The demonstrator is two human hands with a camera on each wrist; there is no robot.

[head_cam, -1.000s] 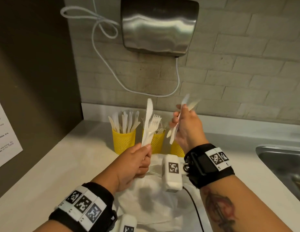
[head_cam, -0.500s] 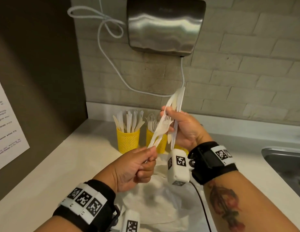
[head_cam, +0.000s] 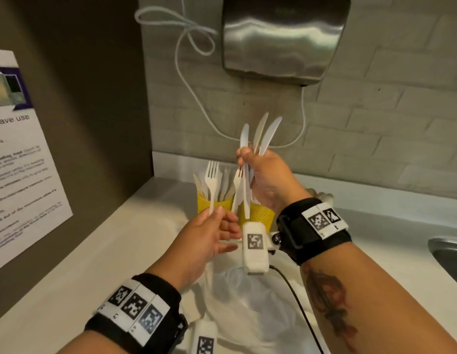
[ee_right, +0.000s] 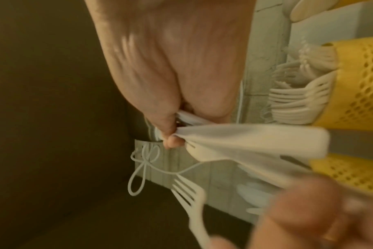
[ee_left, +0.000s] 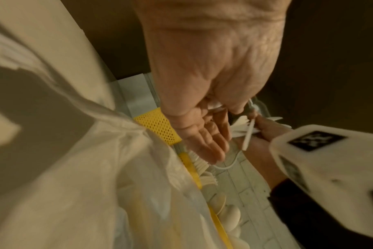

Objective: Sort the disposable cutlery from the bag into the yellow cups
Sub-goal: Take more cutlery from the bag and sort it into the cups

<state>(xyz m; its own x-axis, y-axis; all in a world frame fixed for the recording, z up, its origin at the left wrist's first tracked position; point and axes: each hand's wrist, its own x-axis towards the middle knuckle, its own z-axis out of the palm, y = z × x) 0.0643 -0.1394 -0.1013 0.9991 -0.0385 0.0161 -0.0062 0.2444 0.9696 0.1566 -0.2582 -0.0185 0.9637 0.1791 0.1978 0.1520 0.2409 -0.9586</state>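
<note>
1. The left hand (head_cam: 207, 238) is pinching the handle of one white fork (head_cam: 212, 185) between thumb and forefinger, tines up, while its other fingers are lying loosely spread and holding nothing.
2. The right hand (head_cam: 267, 180) is gripping a fanned bundle of cutlery (head_cam: 250, 162) above the cups: three knife blades are sticking up past its fingers, and a fork head is showing below them, so at least four pieces are being held there.
3. Three yellow cups are standing in a row against the wall: the left cup (head_cam: 212, 204) is holding knives, the middle cup (head_cam: 260, 215) is holding forks, and the third cup (ee_left: 194, 170), with spoons in it, is showing clearly only in the left wrist view. The pieces in each cup are too crowded to count.
4. The white bag (head_cam: 247, 307) is lying crumpled on the counter (head_cam: 69, 290) below both wrists; what is remaining inside cannot be told.
5. Judging from this, the single fork is probably heading for the middle cup, and it is standing right in front of the knife cup, so a hasty drop could be landing it in the wrong one.
6. The bundle is splaying loosely, so a piece could be slipping out while the left hand is pulling another free.
7. The cups are looking light and full, so a knock from a wrist camera could be tipping one over.
</note>
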